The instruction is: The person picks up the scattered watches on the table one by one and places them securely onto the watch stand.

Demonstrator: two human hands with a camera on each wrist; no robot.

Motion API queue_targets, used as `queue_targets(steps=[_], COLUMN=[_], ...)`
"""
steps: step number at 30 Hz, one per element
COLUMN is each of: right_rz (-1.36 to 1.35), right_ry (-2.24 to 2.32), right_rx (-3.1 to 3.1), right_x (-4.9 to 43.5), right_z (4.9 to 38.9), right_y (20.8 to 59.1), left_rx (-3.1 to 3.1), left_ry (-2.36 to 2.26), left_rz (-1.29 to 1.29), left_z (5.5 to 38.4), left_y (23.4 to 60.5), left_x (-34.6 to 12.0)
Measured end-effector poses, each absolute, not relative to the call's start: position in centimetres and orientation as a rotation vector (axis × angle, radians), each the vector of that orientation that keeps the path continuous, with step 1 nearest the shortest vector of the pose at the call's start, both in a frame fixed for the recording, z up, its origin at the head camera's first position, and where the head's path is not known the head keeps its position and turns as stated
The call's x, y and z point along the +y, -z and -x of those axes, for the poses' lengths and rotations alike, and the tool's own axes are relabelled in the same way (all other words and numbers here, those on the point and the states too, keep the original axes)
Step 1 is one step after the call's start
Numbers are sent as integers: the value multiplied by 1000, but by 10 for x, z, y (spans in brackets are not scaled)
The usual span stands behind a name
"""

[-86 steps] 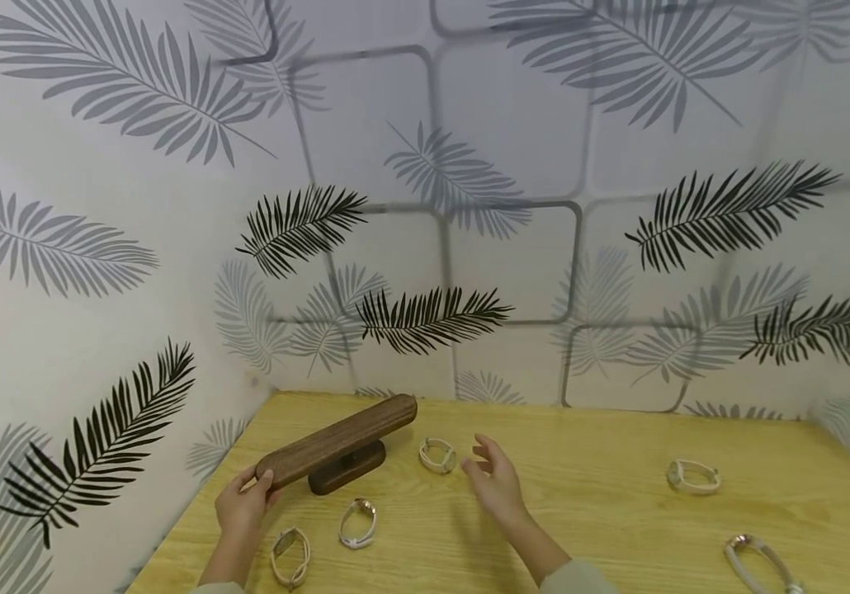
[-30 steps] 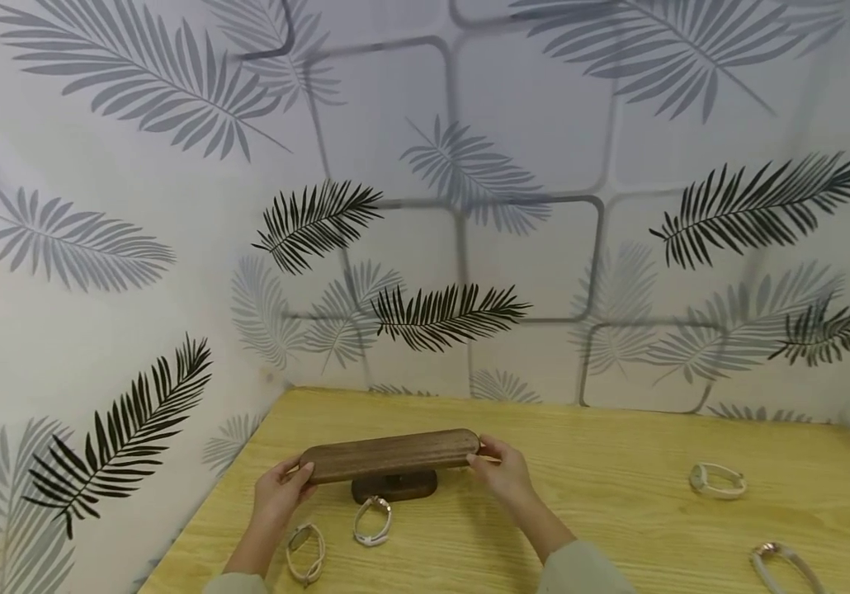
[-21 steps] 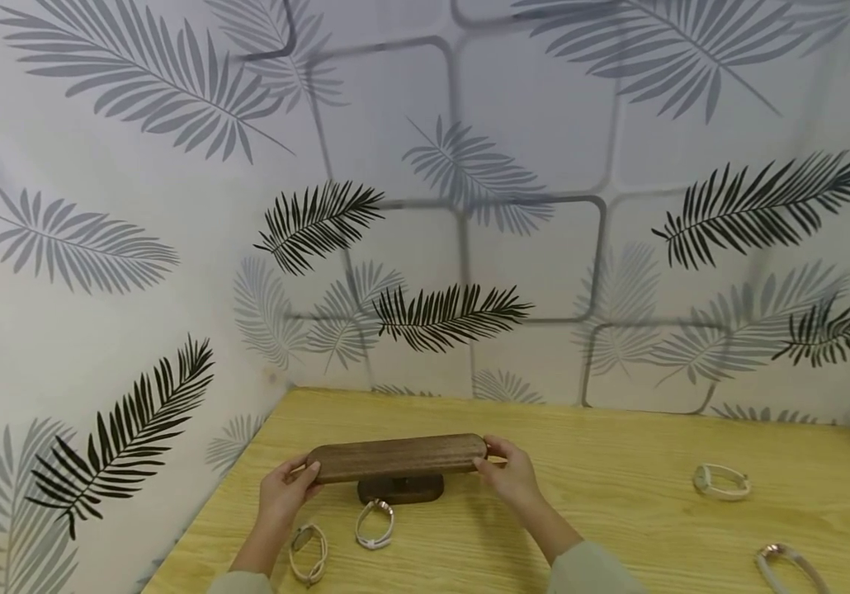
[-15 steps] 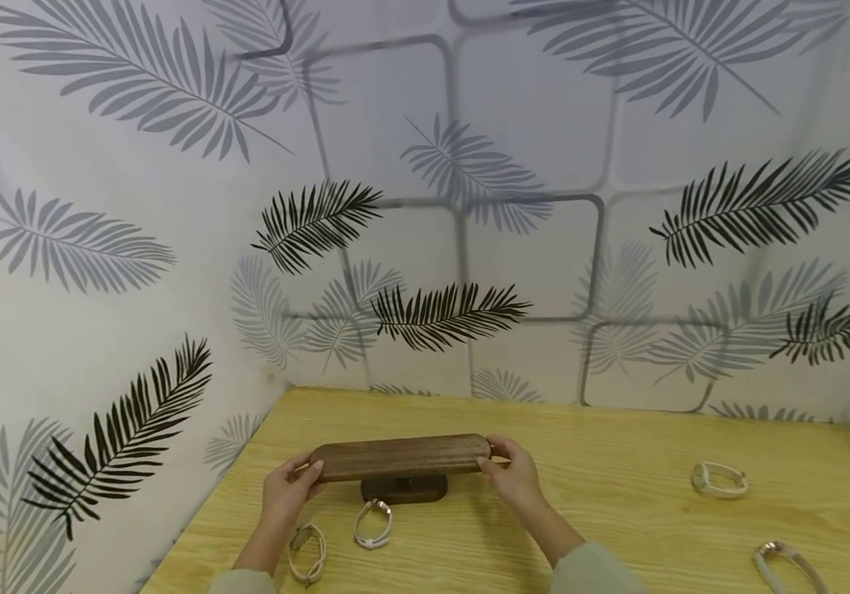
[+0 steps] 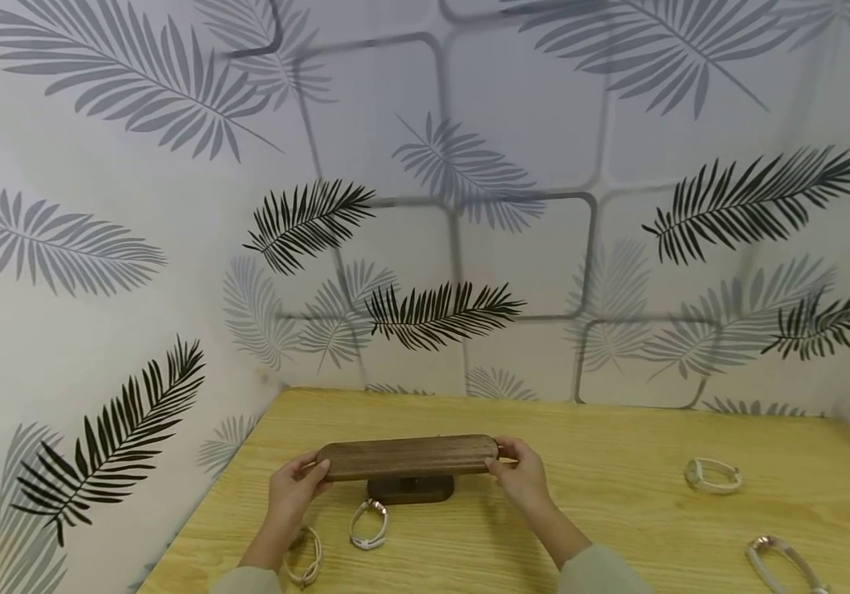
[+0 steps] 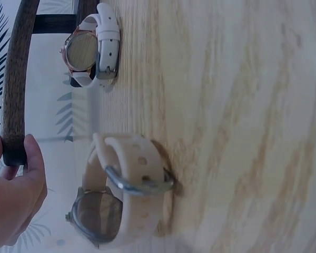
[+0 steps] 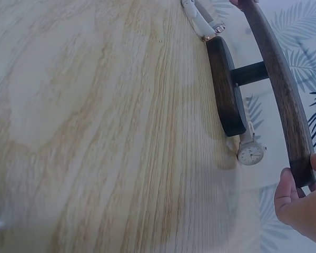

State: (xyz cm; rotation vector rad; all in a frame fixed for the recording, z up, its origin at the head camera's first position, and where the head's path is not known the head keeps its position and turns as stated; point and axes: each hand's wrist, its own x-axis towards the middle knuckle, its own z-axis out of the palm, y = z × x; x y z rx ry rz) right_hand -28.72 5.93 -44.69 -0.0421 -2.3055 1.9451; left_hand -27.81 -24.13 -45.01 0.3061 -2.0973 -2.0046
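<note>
A dark brown wooden T-bar display stand (image 5: 410, 457) stands on the table, its long top bar raised on a short post above an oval base (image 7: 225, 87). My left hand (image 5: 293, 495) pinches the bar's left end between thumb and fingers. At the opposite end, my right hand (image 5: 523, 478) grips the bar likewise. A white-strapped watch (image 5: 369, 525) lies in front of the base. Close to my left wrist is a cream-strapped watch (image 6: 129, 195), partly covered by that arm in the head view. Behind the base, the right wrist view shows another watch (image 7: 251, 153).
Toward the right of the yellow wood-grain table (image 5: 618, 511) lie two more watches, a pale one (image 5: 713, 476) farther back and one (image 5: 781, 565) cut off by the lower frame edge. A leaf-patterned wall (image 5: 514, 247) rises behind the table's back edge.
My right hand, apart from the stand at first, has taken the bar's right end. The slanted stand has turned nearly parallel to the back edge and shifted right, covering the watch behind it.
</note>
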Motion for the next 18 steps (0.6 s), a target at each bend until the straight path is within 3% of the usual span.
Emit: queue_targets(steps=[18], right_rz=[72], right_ry=[-1890], right_rx=[-2304], right_x=[91], right_z=[282], right_y=[448], left_rx=[-2137], left_ry=[1991], left_rz=[-269], left_z=[284], left_y=[449], left_x=[-211])
